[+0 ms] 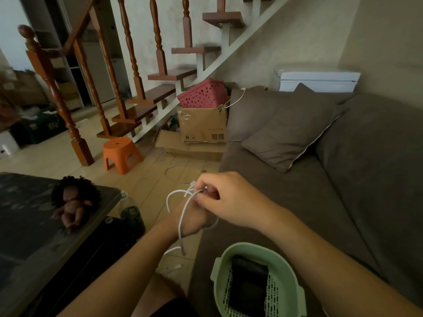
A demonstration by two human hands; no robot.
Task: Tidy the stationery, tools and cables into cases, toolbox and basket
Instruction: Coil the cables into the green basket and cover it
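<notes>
The right hand (pixel 229 200) pinches a thin white braided cable (pixel 183 216) looped round the left hand (pixel 192 219), whose fingers are hidden, so I cannot tell its grip. A pale green slotted plastic basket (pixel 219 255) sits below them, on the sofa. Print on the brown cardboard box (pixel 203 124) is unreadable.

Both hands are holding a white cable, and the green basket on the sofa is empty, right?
Not empty: the head view shows a black object lying in the green basket on the sofa. The rest stands: the left hand and right hand hold the white cable.
</notes>
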